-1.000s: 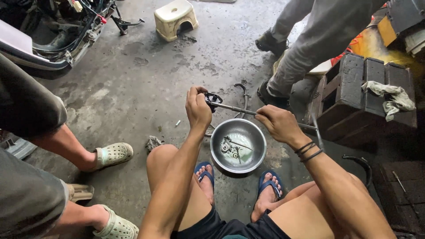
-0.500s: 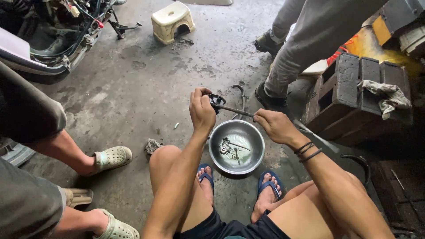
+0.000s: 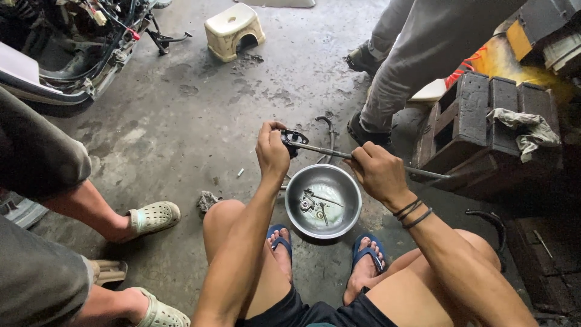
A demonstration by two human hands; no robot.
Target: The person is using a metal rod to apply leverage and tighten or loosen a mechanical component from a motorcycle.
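Spanning both hands: metal rod above bowl

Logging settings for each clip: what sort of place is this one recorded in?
Most likely a small motorbike repair shop. A partly stripped scooter stands on the stained concrete floor, a metal bowl holds small parts, and both hands grip a long metal rod.

Soft, even daylight, moderately bright. Glare on metal bowl rim below hands. Shadows faint, diffuse. Sharp focus throughout. Wide-angle stretch at edges; right corner dim.
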